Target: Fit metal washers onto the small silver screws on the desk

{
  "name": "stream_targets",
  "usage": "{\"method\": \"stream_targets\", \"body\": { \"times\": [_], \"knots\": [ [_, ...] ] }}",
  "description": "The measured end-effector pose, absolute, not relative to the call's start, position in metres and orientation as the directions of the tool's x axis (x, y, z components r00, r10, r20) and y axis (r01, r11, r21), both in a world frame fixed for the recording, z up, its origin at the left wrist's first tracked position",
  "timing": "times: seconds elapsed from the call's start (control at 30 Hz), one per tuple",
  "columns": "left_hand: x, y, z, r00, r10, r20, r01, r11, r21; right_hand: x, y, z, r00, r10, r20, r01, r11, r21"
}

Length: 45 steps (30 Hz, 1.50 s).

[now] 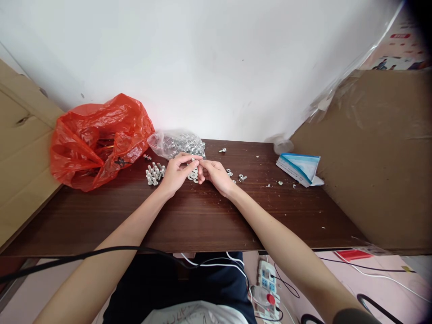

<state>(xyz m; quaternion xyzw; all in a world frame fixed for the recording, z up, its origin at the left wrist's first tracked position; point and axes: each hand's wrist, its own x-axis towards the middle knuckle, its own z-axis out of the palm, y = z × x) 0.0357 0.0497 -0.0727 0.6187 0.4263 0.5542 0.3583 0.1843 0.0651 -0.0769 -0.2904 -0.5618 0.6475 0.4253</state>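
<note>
My left hand (177,174) and my right hand (216,176) meet fingertip to fingertip over the middle of the table. Between the left thumb and fingers shows a bit of a small metal fastener (193,159); the fingers cover most of it. The right thumb and fingers are pinched together against it, and what they hold is hidden. Flat washers (193,175) lie in a pile under the hands, partly covered. To the left, several bolts (155,173) stand upright in a cluster. Small washers (229,173) and a short bolt (243,178) lie right of my right hand.
A clear bag of metal fasteners (184,144) lies behind the hands, beside a red plastic bag (101,141). One bolt (222,150) lies near the wall. A blue-and-white packet (299,168) rests at right. Cardboard (374,162) bounds the right side. A black cable (135,248) crosses in front.
</note>
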Motion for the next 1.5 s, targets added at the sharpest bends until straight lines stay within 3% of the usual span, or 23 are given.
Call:
{"method": "stream_targets", "body": {
  "times": [0.27, 0.6, 0.87, 1.5],
  "knots": [
    [0.0351, 0.051, -0.0767, 0.023, 0.904, 0.426, 0.209, -0.421, 0.882, 0.1848, 0.065, -0.0754, -0.465, 0.877, 0.121, -0.207, 0.025, -0.978],
    [0.0355, 0.0454, -0.0701, 0.041, 0.802, 0.595, 0.479, -0.539, 0.693, 0.1852, 0.0662, -0.0772, -0.469, 0.874, 0.129, -0.199, 0.038, -0.979],
    [0.0334, 0.0506, -0.0761, -0.047, 0.836, 0.546, 0.411, -0.482, 0.774, 0.1866, 0.0677, -0.0765, -0.421, 0.901, 0.109, -0.155, 0.047, -0.987],
    [0.0367, 0.0489, -0.0722, -0.065, 0.879, 0.473, 0.237, -0.447, 0.862, 0.1856, 0.0686, -0.081, -0.451, 0.879, 0.156, -0.136, 0.106, -0.985]
  ]
}}
